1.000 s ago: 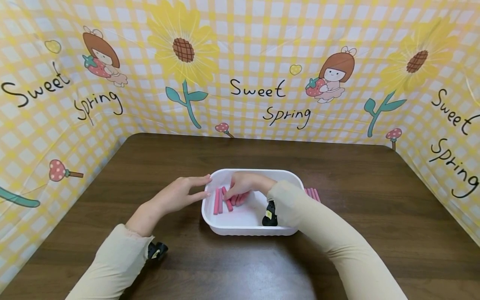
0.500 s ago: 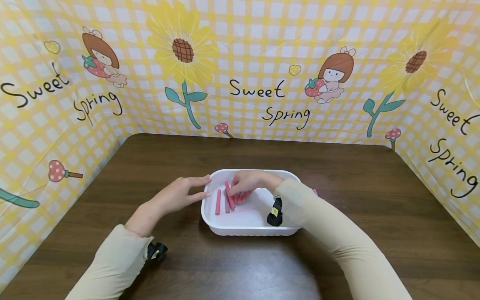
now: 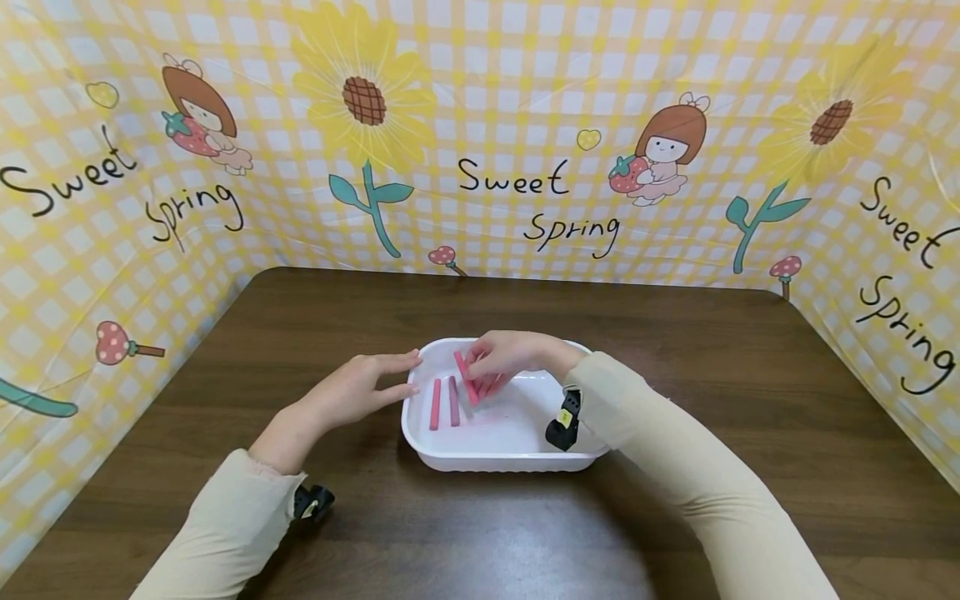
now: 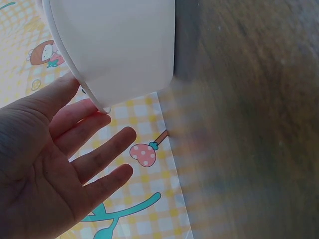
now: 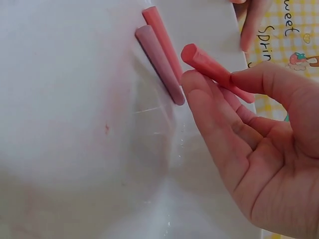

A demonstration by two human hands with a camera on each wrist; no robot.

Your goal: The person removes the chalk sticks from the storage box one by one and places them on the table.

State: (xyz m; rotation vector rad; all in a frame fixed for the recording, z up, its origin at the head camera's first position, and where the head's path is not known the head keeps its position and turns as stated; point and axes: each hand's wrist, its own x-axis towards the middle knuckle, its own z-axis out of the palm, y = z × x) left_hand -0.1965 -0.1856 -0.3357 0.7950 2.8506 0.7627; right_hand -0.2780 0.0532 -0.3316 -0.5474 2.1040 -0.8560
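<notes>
My right hand [image 3: 507,357] pinches a pink chalk stick [image 3: 466,377] between thumb and fingers, raised over the white tub [image 3: 525,457]. In the right wrist view, the held pink chalk stick [image 5: 209,64] slants between thumb and fingertips. Below it in the tub lie a red-pink chalk stick [image 3: 435,405] and a mauve chalk stick [image 3: 453,402], side by side and slightly apart. My left hand [image 3: 357,386] touches the tub's left rim with straight fingers. In the left wrist view, the thumb and fingertips of the left hand [image 4: 65,159] meet the rim of the tub [image 4: 124,50].
The tub stands on a dark wooden table [image 3: 315,308]. A yellow checked cloth [image 3: 510,100] with printed flowers and figures rises behind and along both sides. Pink dust marks the tub floor. The right sleeve [image 3: 660,433] crosses the tub's right end.
My right hand has picked up the pink chalk stick and lifted it up and rightward. The mauve stick has shifted right, apart from the red-pink one. The left hand has stayed put.
</notes>
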